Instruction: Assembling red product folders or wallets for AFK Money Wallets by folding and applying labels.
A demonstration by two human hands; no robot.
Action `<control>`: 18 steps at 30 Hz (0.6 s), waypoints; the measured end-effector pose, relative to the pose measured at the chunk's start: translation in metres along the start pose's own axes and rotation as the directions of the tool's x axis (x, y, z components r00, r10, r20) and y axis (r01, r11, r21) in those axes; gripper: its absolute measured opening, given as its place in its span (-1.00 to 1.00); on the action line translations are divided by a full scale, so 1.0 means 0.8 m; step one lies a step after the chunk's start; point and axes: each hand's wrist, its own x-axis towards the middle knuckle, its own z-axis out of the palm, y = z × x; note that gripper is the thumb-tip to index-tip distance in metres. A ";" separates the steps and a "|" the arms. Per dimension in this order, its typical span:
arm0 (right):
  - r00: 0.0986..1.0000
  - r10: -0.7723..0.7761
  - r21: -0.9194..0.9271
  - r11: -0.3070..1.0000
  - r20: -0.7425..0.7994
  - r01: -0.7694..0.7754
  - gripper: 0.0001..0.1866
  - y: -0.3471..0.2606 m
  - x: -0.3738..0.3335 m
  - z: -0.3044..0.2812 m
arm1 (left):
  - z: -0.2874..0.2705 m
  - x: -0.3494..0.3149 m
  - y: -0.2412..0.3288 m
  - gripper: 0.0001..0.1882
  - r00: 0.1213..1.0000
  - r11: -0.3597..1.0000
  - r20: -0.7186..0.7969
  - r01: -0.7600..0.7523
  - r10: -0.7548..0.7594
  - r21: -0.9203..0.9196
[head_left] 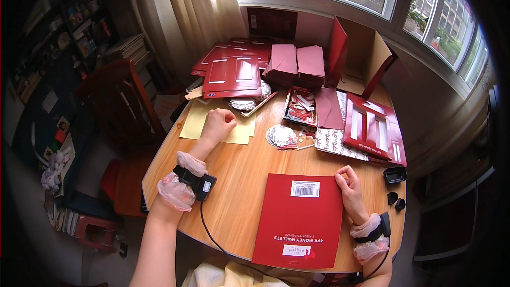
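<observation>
A flat red printed card panel (300,218) with a white barcode label near its far edge lies on the table in front of me. My right hand (350,190) pinches its far right corner between thumb and fingers. Further left, my left hand (219,126) is raised with its fingers curled together over yellow paper sheets (201,122); whatever it may hold is too small to make out. To its right sits a small heap of white and red stickers or scraps (281,137). Both wrists wear strapped black devices over clear plastic.
Red window-cut cards (234,77) are piled at the far left, beside stacks of pink envelopes (309,62). An open cardboard box (356,66) stands behind. A tray of red strips (301,107), more window-cut cards (372,127) and small black parts (394,175) lie right. A cable runs from the left wrist.
</observation>
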 end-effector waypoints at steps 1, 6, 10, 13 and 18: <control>1.000 0.000 0.008 1.000 0.000 0.000 -0.92 -0.001 0.000 0.001 | -0.006 -0.001 0.000 -0.87 0.988 0.975 0.081 0.141 -0.129 -0.174; 1.000 -0.006 0.000 1.000 0.008 0.006 -0.91 0.001 0.004 0.006 | 0.004 -0.020 -0.019 -0.85 0.911 0.607 0.304 0.412 -0.278 -0.679; 0.999 0.018 -0.013 1.000 -0.036 -0.019 -0.91 -0.006 -0.006 -0.003 | 0.007 -0.031 0.062 -0.83 0.882 0.471 0.456 0.454 -0.118 -0.756; 1.000 -0.016 -0.037 0.999 -0.005 0.015 -0.91 -0.002 -0.004 0.007 | -0.006 -0.052 0.110 -0.84 0.885 0.513 0.463 0.417 -0.043 -0.750; 0.994 -0.104 -0.054 0.993 -0.015 0.103 -0.92 0.002 0.001 0.014 | 0.011 -0.080 0.152 -0.86 0.826 0.479 0.509 0.355 0.242 -0.803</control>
